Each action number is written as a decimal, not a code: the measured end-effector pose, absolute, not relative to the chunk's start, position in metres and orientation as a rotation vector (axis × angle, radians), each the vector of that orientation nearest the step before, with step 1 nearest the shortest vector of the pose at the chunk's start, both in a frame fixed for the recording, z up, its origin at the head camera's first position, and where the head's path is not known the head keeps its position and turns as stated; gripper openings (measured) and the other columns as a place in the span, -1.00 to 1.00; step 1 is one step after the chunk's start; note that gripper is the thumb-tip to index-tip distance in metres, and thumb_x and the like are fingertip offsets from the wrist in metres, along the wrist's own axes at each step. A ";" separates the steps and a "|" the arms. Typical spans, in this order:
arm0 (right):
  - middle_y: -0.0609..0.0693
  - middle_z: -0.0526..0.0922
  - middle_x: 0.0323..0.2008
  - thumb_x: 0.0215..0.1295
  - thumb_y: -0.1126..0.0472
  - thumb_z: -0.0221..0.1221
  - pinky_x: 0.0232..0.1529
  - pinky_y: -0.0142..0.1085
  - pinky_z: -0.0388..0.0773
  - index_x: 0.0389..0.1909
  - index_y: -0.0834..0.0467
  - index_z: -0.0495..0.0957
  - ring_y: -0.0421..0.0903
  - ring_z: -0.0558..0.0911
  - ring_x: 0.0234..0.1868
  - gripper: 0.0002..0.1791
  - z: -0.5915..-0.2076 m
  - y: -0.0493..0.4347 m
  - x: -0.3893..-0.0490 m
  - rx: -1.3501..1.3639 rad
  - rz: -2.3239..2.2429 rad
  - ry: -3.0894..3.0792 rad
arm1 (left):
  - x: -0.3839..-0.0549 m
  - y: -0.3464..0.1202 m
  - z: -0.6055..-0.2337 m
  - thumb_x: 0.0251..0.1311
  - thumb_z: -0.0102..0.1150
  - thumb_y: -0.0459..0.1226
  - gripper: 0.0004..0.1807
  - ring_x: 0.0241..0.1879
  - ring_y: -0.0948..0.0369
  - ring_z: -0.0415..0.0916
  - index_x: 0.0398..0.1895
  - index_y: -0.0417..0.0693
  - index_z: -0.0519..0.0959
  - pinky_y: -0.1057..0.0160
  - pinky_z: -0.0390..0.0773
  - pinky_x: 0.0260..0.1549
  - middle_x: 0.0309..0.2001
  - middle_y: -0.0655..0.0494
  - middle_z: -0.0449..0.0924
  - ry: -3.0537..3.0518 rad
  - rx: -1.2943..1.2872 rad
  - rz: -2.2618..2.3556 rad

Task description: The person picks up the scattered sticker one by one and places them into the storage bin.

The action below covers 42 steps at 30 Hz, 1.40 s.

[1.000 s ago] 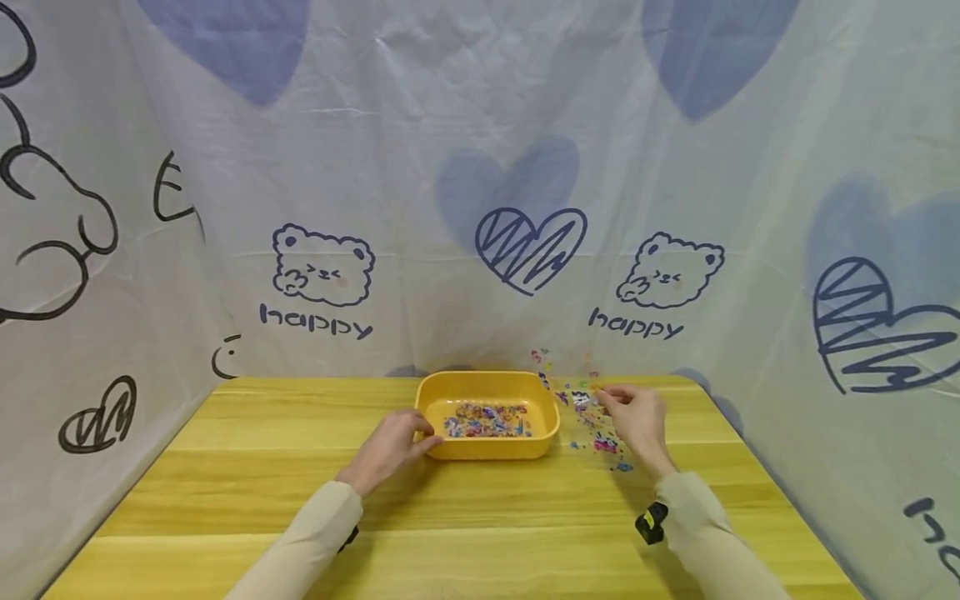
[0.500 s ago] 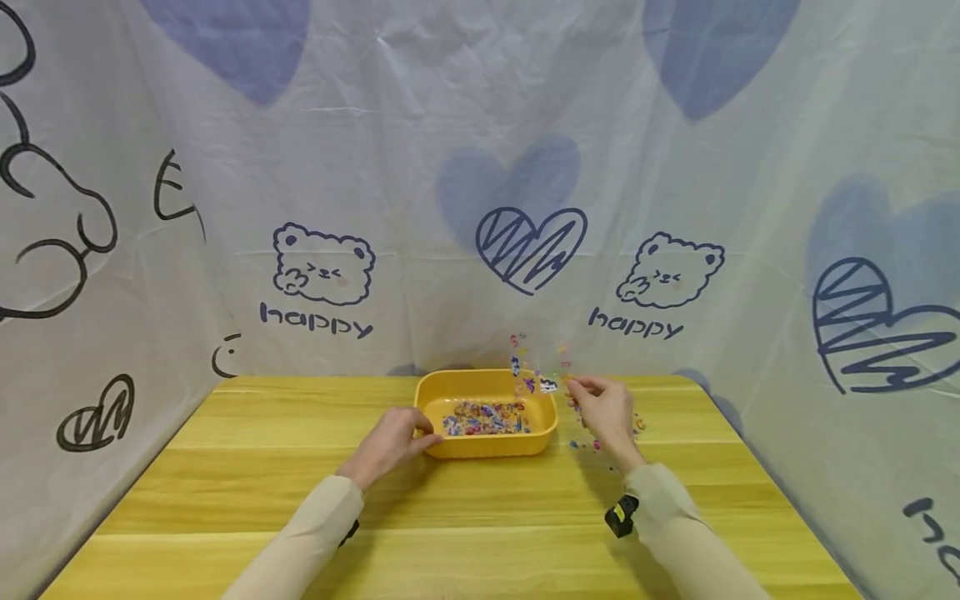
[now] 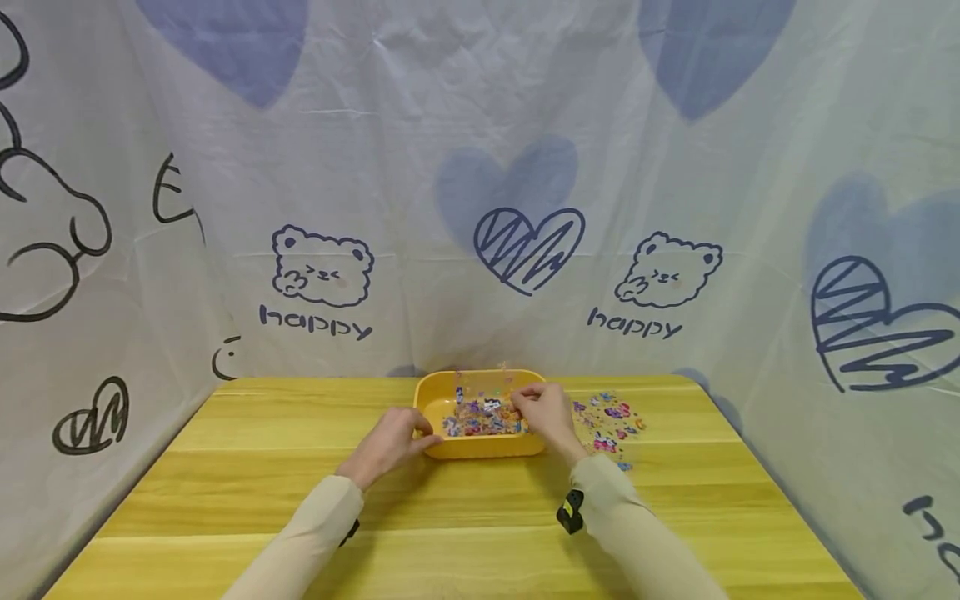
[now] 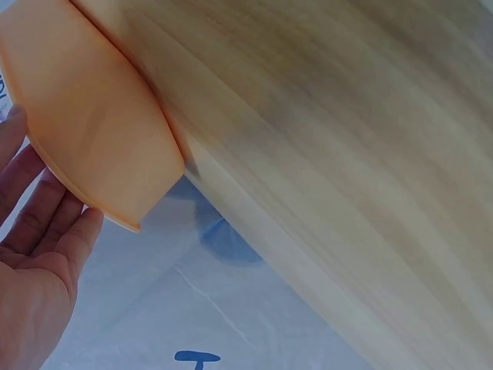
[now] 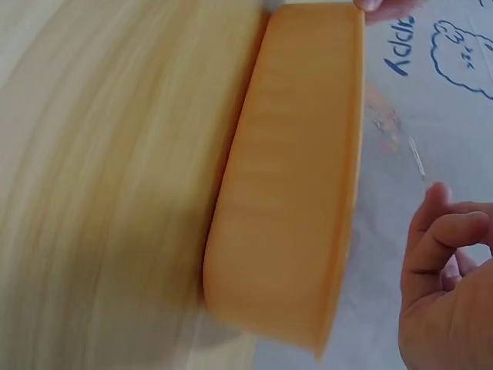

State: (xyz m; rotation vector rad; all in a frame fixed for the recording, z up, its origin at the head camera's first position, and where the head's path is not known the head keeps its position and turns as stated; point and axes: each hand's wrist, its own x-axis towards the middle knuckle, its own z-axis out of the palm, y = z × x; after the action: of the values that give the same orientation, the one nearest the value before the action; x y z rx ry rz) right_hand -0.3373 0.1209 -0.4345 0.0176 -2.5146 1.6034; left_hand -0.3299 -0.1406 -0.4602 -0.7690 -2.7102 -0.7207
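Observation:
A yellow plastic bin (image 3: 483, 448) stands on the table, with colourful sticker patterns visible inside it. My left hand (image 3: 390, 440) grips its left front rim, thumb and fingers on the edge; the left wrist view shows the fingers (image 4: 58, 227) at the rim too. Above the bin's right part, my right hand (image 3: 550, 417) pinches a clear sticker sheet (image 3: 491, 405) with small coloured figures. Its lower part overlaps the patterns below, so its bottom edge cannot be made out. In the right wrist view the sheet (image 5: 385, 123) appears faintly beyond the bin rim.
More clear sticker material (image 3: 611, 425) with coloured figures lies on the wooden table (image 3: 450, 525), right of the bin. A printed white cloth (image 3: 420, 283) hangs close behind the table's back edge and along both sides.
My right hand has carried the clear sticker sheet left from the table's right side to over the bin. More figures now show on the table there. My left hand stays at the rim.

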 end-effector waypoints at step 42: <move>-0.13 0.10 -0.83 0.35 0.03 0.21 -0.69 -0.33 0.02 -0.81 0.03 0.28 -0.20 0.08 -0.76 -0.46 -0.439 0.091 -0.358 0.246 0.536 -3.124 | -0.331 -0.139 -0.462 0.12 0.39 -0.21 -0.90 -0.40 0.33 0.55 -0.40 -0.05 0.76 0.36 0.57 -0.36 -0.38 0.11 0.74 -2.705 -0.770 -0.711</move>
State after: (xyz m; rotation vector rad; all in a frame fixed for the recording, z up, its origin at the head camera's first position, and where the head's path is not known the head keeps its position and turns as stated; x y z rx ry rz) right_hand -0.3578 0.0907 -0.4386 0.2459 -3.1238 0.5362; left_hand -0.3309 -0.1385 -0.4621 -0.7700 -2.7046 -0.7114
